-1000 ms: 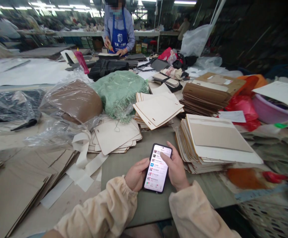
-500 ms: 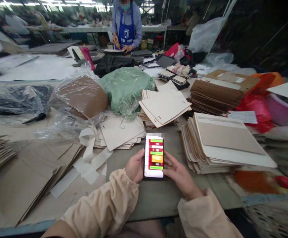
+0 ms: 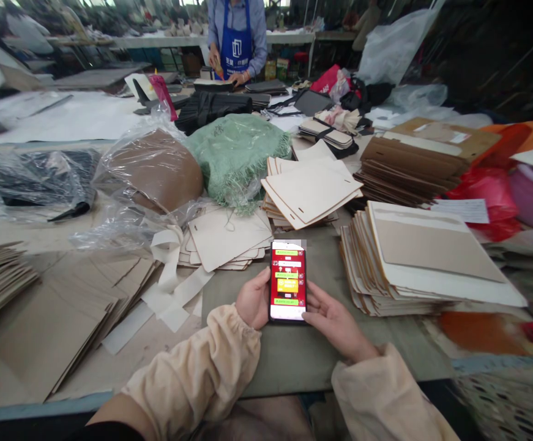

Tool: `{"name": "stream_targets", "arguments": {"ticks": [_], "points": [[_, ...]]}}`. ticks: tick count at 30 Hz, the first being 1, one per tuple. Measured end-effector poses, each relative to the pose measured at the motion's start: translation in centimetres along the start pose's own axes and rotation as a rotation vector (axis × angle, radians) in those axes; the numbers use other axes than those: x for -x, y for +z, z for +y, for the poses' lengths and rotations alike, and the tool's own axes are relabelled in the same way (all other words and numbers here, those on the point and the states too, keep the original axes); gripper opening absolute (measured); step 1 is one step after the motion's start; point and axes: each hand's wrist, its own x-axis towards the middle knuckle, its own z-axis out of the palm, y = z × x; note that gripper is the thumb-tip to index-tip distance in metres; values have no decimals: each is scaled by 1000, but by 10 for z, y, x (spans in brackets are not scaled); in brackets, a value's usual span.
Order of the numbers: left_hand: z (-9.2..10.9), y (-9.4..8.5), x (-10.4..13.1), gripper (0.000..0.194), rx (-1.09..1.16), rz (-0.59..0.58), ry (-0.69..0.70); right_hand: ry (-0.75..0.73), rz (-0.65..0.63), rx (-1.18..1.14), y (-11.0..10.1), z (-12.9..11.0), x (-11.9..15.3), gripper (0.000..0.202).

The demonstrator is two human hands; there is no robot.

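An upright smartphone (image 3: 288,291) with a lit red, green and white screen is held between my two hands above the table. My left hand (image 3: 253,300) is closed around its left edge, its fingers hidden behind the case. On the other side, my right hand (image 3: 337,321) grips the right edge, thumb near the lower right corner. Just beyond the phone lie loose cream panels (image 3: 229,236) and a slotted pile of cream panels (image 3: 312,191). A thick stack of cream pieces with a grey-beige panel (image 3: 436,248) on top stands right of my right hand.
Pale strips (image 3: 174,300) and brown sheets (image 3: 55,324) lie to the left. Farther back are a plastic-wrapped brown piece (image 3: 156,168), a green woven bundle (image 3: 238,153) and a brown stack (image 3: 408,165). Across the table a person in a blue apron (image 3: 237,49) works.
The red background on the phone screen now spans more of its width. The whole view has shifted slightly, with the table sitting a little higher. Both hands keep their hold on the smartphone.
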Motion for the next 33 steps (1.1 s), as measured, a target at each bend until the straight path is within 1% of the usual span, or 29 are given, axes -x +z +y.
{"name": "stream_targets", "arguments": {"ticks": [6, 11, 17, 26, 29, 33], "points": [[-1, 0, 0, 39, 19, -15, -7, -13, -33, -1, -1, 2, -1, 71], [-2, -1, -1, 39, 37, -42, -16, -29, -40, 21, -7, 8, 0, 69], [-2, -2, -1, 38, 49, -26, -16, -14, -63, 13, -13, 14, -1, 73], [-2, 0, -1, 37, 35, -9, -5, 5, -75, 8, -17, 14, 0, 74], [-3, -1, -2, 35, 54, -24, 7, 19, -75, 21, -17, 14, 1, 76], [-3, -2, -3, 38, 42, -46, -2, 24, -79, 28, -17, 14, 1, 79]]}}
